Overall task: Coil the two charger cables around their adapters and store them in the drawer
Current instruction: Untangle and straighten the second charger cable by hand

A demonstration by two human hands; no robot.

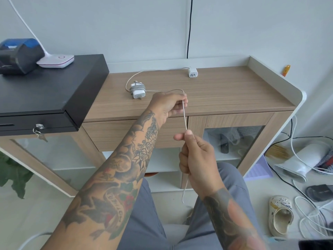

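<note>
Hands: left hand [169,105] and right hand [196,152] both pinch the thin white braided cable [184,117].
Advice: keep it taut, wind evenly round the far white adapter [193,72] at the worktop's back edge.

Both hands [168,105] pinching (forearms outstretched)

A white adapter [137,90] already wrapped in its pale cable lies toward the cabinet top's [225,91] left front. A second white adapter [193,72] rests near the back edge, prongs showing. Its loose cable [185,119] runs left, loops round the wrapped one and leaves over the front edge.
</note>
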